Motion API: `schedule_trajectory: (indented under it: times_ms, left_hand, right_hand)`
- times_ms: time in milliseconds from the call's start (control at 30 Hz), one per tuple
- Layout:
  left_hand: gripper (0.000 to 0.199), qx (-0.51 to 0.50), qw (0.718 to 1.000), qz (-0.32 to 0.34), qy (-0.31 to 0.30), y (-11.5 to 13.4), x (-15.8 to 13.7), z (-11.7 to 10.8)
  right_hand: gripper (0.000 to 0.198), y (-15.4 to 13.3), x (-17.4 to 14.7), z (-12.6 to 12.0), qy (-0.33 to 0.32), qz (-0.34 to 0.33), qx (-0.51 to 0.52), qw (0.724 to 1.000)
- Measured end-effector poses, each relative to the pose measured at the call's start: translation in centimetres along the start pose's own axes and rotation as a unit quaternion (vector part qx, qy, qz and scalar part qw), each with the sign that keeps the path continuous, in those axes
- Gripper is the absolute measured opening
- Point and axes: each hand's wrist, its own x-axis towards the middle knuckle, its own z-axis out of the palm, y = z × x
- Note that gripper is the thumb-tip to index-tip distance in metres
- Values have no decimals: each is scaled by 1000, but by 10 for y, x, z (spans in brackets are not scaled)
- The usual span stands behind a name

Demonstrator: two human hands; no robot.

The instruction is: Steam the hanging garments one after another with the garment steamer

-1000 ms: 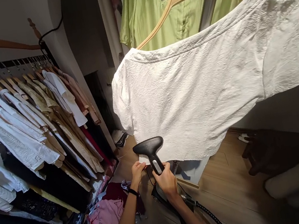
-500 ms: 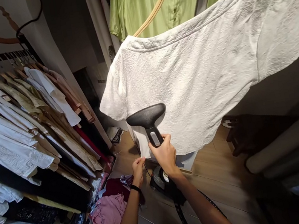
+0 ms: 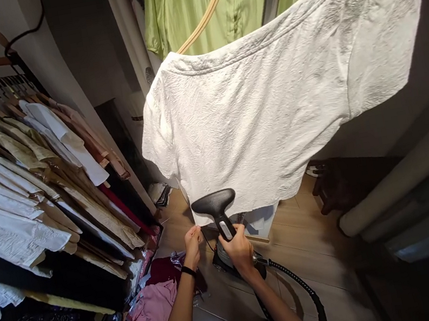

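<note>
A white short-sleeved top with a crinkled texture hangs from a wooden hanger. My right hand is closed around the handle of a black garment steamer head. The wide head lies against the lower left part of the top, close to its hem. My left hand, with a black band at the wrist, pinches the hem's lower left corner. Below my hands the steamer's base stands on the floor, partly hidden by my right arm. A black ribbed hose curves beside it.
A rack of hanging clothes fills the left side. Pink and maroon cloth is piled on the wooden floor. Green garments hang behind the top. On the right are a dark brown stool-like piece and a pale curtain.
My right hand has moved the steamer head down the top toward the hem. My left hand keeps its pinch on the corner. More of the hose now shows, and the view has shifted slightly.
</note>
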Motion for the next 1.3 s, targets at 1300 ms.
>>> schedule_trajectory:
  times_ms: [1300]
  left_hand:
    - [60, 31, 998, -13, 44, -7, 17, -25]
  right_hand:
    - [41, 58, 51, -17, 59, -2, 184, 981]
